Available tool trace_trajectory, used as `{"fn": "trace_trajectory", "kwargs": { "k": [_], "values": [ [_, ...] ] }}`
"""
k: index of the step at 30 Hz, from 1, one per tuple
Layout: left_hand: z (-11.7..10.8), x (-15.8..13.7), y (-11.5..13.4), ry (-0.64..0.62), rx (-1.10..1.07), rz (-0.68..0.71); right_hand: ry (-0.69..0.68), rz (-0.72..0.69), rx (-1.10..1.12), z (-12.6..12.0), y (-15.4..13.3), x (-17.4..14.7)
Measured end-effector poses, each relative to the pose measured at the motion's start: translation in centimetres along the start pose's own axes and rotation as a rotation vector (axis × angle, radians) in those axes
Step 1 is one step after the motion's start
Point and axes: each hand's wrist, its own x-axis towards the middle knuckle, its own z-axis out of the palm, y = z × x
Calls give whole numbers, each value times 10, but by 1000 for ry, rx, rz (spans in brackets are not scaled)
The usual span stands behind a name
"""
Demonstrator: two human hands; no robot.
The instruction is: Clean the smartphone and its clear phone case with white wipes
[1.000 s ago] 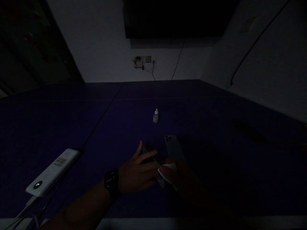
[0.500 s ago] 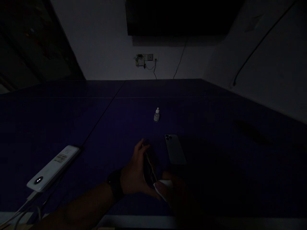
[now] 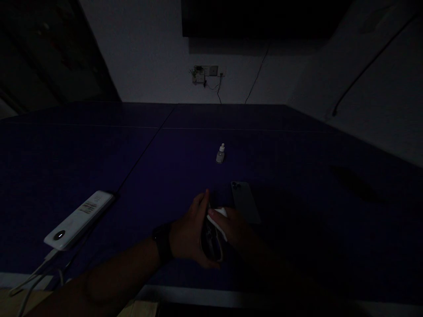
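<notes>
"Grip of the left hand (image 3: 187, 237): closed on what?"

"On a dark flat object (image 3: 208, 237) with a pale rim; held tilted on edge, between thumb at the near end and fingers at the far end; too dim to name."

"And with the right hand (image 3: 234, 224)?"

"Pinching a white piece (image 3: 221, 212) under the thumb, at the far part of the dark flat object; cloth or something firmer, cannot tell; touching or just short, likewise cannot tell."

"Where, both?"

"Over the near part of a blue-purple table (image 3: 172, 176), close together; just beside a grey phone (image 3: 246, 203), lying back up, lenses (image 3: 235, 185) at the far left corner."

"Anything farther off?"

"Beyond the phone, a small upright bottle (image 3: 220, 157) with a white dropper cap (image 3: 222, 147); well off to the left, a white power bank (image 3: 77, 220) with a lit display (image 3: 59, 235) and a pale cable (image 3: 51, 254) at the near end; strapped just behind the left hand, a black watch (image 3: 162, 242)."

"And behind?"

"A pale wall (image 3: 148, 57) with sockets (image 3: 206, 70), below a dark screen (image 3: 261, 17); on the table's right, a dark shape (image 3: 357, 184), too dim to name."
</notes>
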Motion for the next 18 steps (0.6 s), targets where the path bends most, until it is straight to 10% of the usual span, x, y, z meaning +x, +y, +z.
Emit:
{"fn": "trace_trajectory", "kwargs": {
  "k": [18],
  "values": [
    [-3,1,0,-14,-27,30,19,144,86,14,27,-53]
  ]
}}
